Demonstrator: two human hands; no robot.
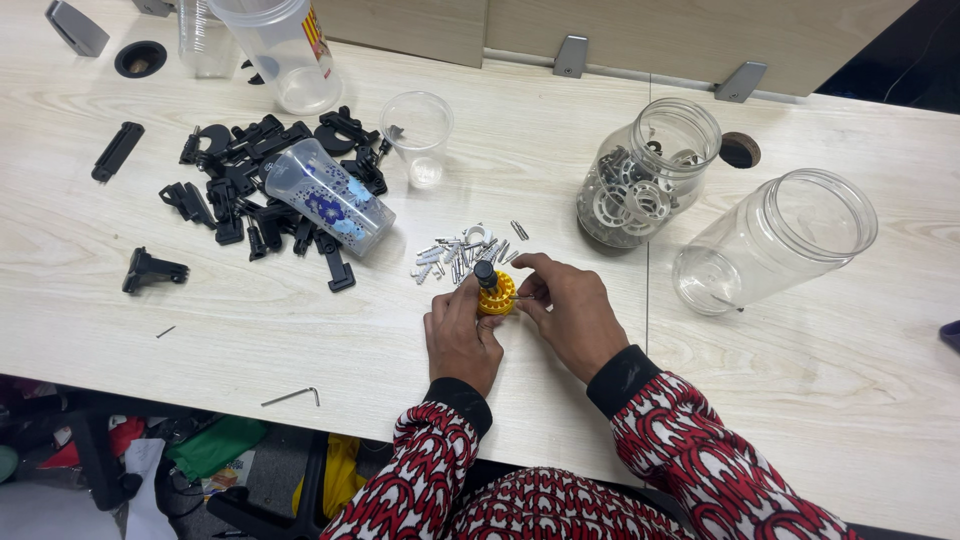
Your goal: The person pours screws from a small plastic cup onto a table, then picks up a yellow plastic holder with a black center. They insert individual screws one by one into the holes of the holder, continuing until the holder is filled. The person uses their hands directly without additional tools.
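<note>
My left hand (460, 335) and my right hand (572, 312) meet at a small yellow toothed wheel (497, 295) with a black knob on top, held upright on the pale wooden table (300, 320). The left fingers grip the wheel's left side. Fingertips of the right hand pinch at its right side, possibly on a tiny screw, but I cannot tell. Just beyond the wheel lies a scatter of small silver screws and pins (460, 255).
A pile of black plastic parts (250, 185) and a printed cup (330, 197) lying on its side sit at the left. A clear cup (418, 135), a jar of white rings (645, 180) and an empty jar (775, 240) stand behind. A hex key (292, 396) lies near the front edge.
</note>
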